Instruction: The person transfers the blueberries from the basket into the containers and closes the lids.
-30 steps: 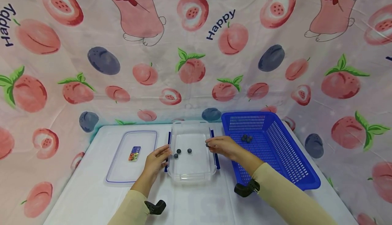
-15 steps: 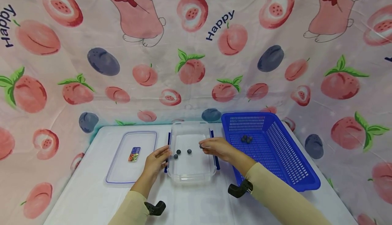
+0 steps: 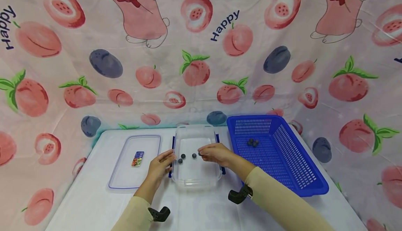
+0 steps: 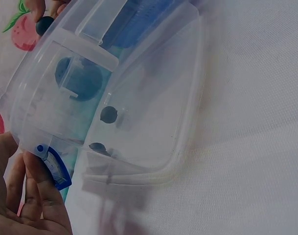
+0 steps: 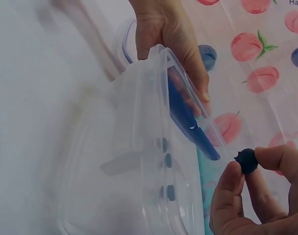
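Note:
A clear plastic food container [image 3: 198, 182] with blue side clasps stands at the table's middle. Three blueberries [image 3: 194, 155] lie on its floor, toward the left. My left hand [image 3: 159, 166] grips the left side, its fingers by the blue clasp [image 4: 58, 169] in the left wrist view. Over the container, my right hand [image 3: 216, 154] pinches one blueberry [image 5: 246, 160] between thumb and fingertips, above the floor and close to the rightmost of those three. Its spiky crown shows in the right wrist view.
Right of the container sits a blue perforated basket [image 3: 314, 192] with several blueberries [image 3: 252, 142] near its back left. On the left lies a clear lid [image 3: 125, 177] with a blue seal and a small printed label [image 3: 137, 158]. A peach-print cloth [image 3: 194, 56] hangs behind the table.
My right hand has moved left from the container's right rim to over its inside, carrying the blueberry. The left hand and the three blueberries stay in place.

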`<state>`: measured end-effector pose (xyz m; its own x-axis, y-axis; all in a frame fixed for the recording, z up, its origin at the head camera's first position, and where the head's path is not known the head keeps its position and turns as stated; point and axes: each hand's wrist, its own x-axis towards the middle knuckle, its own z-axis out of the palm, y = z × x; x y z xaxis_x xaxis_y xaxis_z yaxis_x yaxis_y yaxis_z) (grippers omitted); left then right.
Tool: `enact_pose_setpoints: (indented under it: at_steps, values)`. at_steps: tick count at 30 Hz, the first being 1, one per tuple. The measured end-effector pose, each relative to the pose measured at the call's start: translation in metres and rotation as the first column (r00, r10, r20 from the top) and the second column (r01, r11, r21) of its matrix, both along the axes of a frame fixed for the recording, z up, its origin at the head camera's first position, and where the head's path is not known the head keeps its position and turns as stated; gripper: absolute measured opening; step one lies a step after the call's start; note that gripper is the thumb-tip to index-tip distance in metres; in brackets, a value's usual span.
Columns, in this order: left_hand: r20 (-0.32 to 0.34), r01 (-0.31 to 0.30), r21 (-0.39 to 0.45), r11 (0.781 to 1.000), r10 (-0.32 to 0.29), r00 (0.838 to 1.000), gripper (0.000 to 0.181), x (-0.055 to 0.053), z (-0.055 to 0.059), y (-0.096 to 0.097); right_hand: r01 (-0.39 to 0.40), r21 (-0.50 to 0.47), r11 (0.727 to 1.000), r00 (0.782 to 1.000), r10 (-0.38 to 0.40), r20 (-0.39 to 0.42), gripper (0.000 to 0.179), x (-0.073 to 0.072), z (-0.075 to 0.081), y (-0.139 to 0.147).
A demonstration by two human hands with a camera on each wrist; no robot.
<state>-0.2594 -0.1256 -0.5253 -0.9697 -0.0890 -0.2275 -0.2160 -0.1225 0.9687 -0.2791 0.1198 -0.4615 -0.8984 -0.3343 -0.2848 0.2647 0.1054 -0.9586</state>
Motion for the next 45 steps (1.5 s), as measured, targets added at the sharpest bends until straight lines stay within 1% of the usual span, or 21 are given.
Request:
enact_pose_setpoints:
  at_steps: [3,9,12,19,26,29,35,39,45]
  values:
    - [0.003,0.002,0.0,1.0,-0.002,1.0,0.048,0.0,0.0,0.0,0.004,0.014,1.0,1.0,-0.004,0.011,0.037,0.0,-0.004,-0.006]
    - [0.0,0.007,-0.008,1.0,-0.007,1.0,0.047,-0.001,-0.001,-0.001,0.006,0.069,0.998,1.0,-0.007,0.005,0.033,-0.002,-0.012,-0.015]
    - [0.001,0.007,-0.013,1.0,-0.007,1.0,0.046,-0.001,-0.002,-0.001,0.011,0.088,0.996,1.0,-0.012,0.002,0.03,-0.003,-0.013,-0.018]
    - [-0.004,0.003,0.0,1.0,-0.003,1.0,0.046,-0.002,-0.003,-0.001,0.061,0.161,0.985,0.998,-0.06,-0.013,0.025,-0.005,-0.02,-0.027]
    - [0.003,0.001,0.001,1.0,-0.001,1.0,0.047,0.0,-0.001,-0.001,0.096,0.17,0.981,0.995,-0.093,-0.023,0.023,-0.004,-0.028,-0.036]
    - [0.003,0.003,0.0,1.0,-0.003,1.0,0.048,0.0,-0.001,-0.001,0.107,0.214,0.971,0.994,-0.103,-0.03,0.023,-0.004,-0.03,-0.039]
    - [0.002,0.004,-0.006,1.0,-0.004,1.0,0.047,-0.001,-0.001,-0.001,0.145,0.327,0.934,0.989,-0.136,-0.052,0.021,-0.007,-0.035,-0.044]
    - [0.008,0.003,-0.012,1.0,-0.003,1.0,0.047,-0.001,0.0,0.0,0.189,0.348,0.918,0.982,-0.179,-0.062,0.021,-0.009,-0.039,-0.046]
    - [0.009,0.008,-0.013,1.0,-0.007,1.0,0.048,-0.002,0.001,0.0,0.232,0.358,0.904,0.971,-0.234,-0.037,0.021,-0.013,-0.045,-0.049]
